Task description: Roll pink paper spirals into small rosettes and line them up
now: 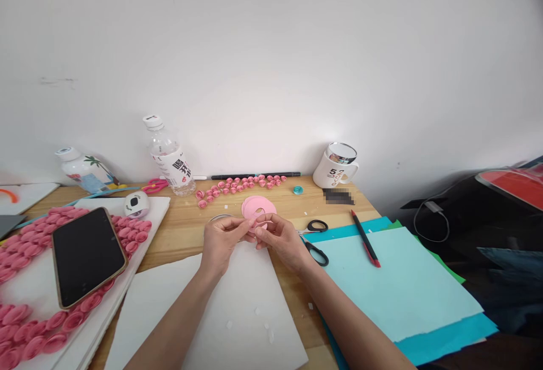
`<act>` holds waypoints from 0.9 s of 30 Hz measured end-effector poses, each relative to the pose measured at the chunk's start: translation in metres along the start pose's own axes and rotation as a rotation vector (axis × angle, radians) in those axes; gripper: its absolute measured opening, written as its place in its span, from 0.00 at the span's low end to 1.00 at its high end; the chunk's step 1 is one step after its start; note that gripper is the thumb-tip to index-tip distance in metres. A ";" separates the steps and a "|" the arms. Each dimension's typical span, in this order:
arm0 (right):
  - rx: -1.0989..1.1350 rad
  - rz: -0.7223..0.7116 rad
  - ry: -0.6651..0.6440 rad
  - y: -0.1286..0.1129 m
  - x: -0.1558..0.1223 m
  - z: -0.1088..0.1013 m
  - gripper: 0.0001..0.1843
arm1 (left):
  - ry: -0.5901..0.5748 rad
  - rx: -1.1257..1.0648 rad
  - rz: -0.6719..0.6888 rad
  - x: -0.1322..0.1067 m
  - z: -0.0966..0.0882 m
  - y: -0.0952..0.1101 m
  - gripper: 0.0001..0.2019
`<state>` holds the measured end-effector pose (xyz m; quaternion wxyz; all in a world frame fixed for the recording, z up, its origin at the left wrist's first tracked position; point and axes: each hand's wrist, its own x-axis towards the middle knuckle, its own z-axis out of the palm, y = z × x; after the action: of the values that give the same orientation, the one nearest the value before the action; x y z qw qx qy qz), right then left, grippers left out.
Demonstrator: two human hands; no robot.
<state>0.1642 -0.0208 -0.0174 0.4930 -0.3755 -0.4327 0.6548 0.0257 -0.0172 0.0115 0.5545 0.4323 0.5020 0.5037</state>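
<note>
My left hand and my right hand meet above the top end of a white sheet. Both are closed in a pinch on a small pink paper strip, mostly covered by the fingertips. Just behind them lie pink paper discs, one showing a hole. A round rim of something peeks out behind my left hand. Black-handled scissors rest to the right of my right hand, blades partly hidden. Farther back, several small rolled pink paper flowers sit in rows.
At left, a phone lies on a board with pink rolled flowers, near a white tape dispenser. A water bottle and mug stand by the wall. Blue paper sheets carry a pen at right.
</note>
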 end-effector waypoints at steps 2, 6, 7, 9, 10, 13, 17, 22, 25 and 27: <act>0.014 0.046 0.024 0.000 0.000 0.001 0.18 | 0.025 0.030 0.017 0.001 -0.002 0.000 0.10; 0.049 -0.013 0.123 -0.002 0.000 0.002 0.18 | 0.013 0.077 0.022 0.002 -0.001 -0.001 0.10; 0.052 -0.034 0.146 -0.003 0.000 0.003 0.19 | 0.012 0.084 0.023 0.001 -0.001 -0.001 0.10; 0.058 -0.063 0.181 -0.004 0.001 0.003 0.21 | 0.010 0.097 0.029 0.001 0.000 -0.001 0.09; 0.061 -0.071 0.196 -0.005 0.001 0.003 0.22 | 0.004 0.106 0.033 0.001 0.001 0.000 0.09; 0.042 -0.086 0.238 -0.006 0.001 0.003 0.18 | -0.029 0.140 0.046 0.001 0.001 0.000 0.09; -0.029 -0.094 0.224 -0.007 0.001 0.002 0.13 | -0.085 0.191 0.055 0.001 -0.001 0.001 0.10; -0.112 -0.140 0.191 -0.004 0.000 0.000 0.12 | -0.124 0.283 0.073 0.001 -0.004 0.005 0.09; -0.173 -0.182 0.167 -0.001 0.000 -0.002 0.10 | -0.154 0.353 0.094 0.002 -0.006 0.005 0.09; -0.217 -0.201 0.162 0.001 0.000 -0.003 0.10 | -0.179 0.403 0.143 0.003 -0.008 0.003 0.09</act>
<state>0.1664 -0.0208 -0.0194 0.5460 -0.4327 -0.4951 0.5192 0.0177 -0.0142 0.0128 0.4620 0.6116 0.5095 0.3909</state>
